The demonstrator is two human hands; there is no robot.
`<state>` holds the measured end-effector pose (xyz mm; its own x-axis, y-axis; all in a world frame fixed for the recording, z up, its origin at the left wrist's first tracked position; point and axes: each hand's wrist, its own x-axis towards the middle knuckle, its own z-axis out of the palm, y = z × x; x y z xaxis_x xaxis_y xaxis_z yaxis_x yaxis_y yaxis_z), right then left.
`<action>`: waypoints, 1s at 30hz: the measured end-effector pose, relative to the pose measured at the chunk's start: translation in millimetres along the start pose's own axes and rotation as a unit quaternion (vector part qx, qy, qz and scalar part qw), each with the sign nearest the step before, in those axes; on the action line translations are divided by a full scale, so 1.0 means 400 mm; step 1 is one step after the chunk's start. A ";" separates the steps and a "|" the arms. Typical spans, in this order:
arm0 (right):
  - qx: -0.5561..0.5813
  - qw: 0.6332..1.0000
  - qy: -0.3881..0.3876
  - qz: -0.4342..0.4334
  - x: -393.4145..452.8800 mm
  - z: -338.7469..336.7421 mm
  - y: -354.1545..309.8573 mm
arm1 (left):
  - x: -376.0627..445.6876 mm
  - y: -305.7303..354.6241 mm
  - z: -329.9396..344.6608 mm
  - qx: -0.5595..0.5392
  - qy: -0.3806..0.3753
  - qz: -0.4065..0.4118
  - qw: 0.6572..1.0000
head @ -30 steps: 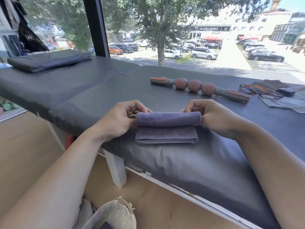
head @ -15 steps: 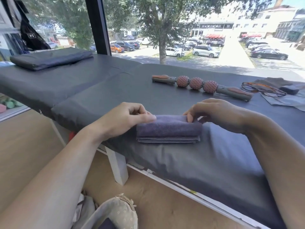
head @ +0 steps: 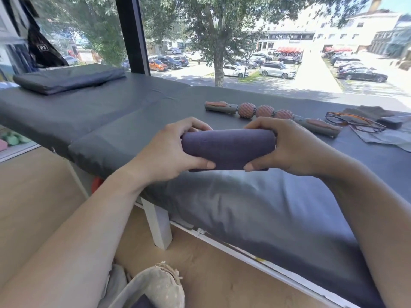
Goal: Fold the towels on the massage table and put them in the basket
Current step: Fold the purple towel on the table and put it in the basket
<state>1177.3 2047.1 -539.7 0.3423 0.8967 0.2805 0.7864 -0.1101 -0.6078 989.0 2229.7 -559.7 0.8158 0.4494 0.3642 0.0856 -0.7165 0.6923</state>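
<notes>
Above the near edge of the dark grey padded massage table (head: 255,207), I've got the folded purple terry towel (head: 228,150) gripped at both ends: left hand (head: 171,150) and right hand (head: 287,145) each curled round it, thumbs underneath, fingers over the top. It looks lifted clear of the pad, though contact on the far side is hidden. Risks: grip is only at the ends, so the middle layers could sag and the fold open in transit. The beige fabric basket (head: 155,287) sits low by my left forearm, mostly out of view, so a blind drop could catch the rim and unroll it. The ridged orange-and-grey massage roller (head: 264,112) lies just behind my knuckles; I could knock it.
</notes>
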 end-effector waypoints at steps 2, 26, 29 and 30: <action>-0.046 0.997 -0.044 0.035 0.003 0.018 0.020 | -0.002 -0.013 0.016 0.015 -0.045 -0.021 0.999; 0.099 0.993 0.029 0.050 0.007 0.034 0.031 | -0.007 -0.019 0.060 0.018 0.067 0.033 0.997; 0.076 0.996 0.017 0.043 0.010 0.039 0.024 | -0.006 0.021 0.065 0.095 0.044 0.045 0.994; 0.051 0.998 0.006 0.047 0.009 0.041 0.026 | -0.004 0.026 0.067 0.117 0.026 0.033 0.992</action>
<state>1178.2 2056.2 -557.0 0.4177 0.8796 0.2275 0.6952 -0.1482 -0.7034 1003.8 2207.3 -569.9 0.7941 0.4197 0.4397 0.1679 -0.8467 0.5049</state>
